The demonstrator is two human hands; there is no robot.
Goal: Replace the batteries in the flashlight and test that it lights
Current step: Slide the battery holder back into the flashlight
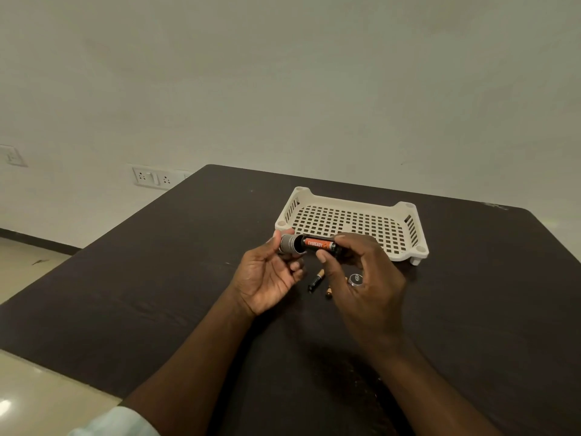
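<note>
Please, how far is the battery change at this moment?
Done, it seems: the cap is off and two batteries lie on the table, probably the old ones. In hand: the left hand holds the flashlight while the right hand feeds an orange battery into it. Left: closing the cap and testing the light.

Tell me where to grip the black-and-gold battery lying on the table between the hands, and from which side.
Take the black-and-gold battery across its middle, coming straight down from above. It lies flat on the table, slanted, with both long sides bare. The right hand hovers close on its right, so fingers should straddle it crosswise.
</note>
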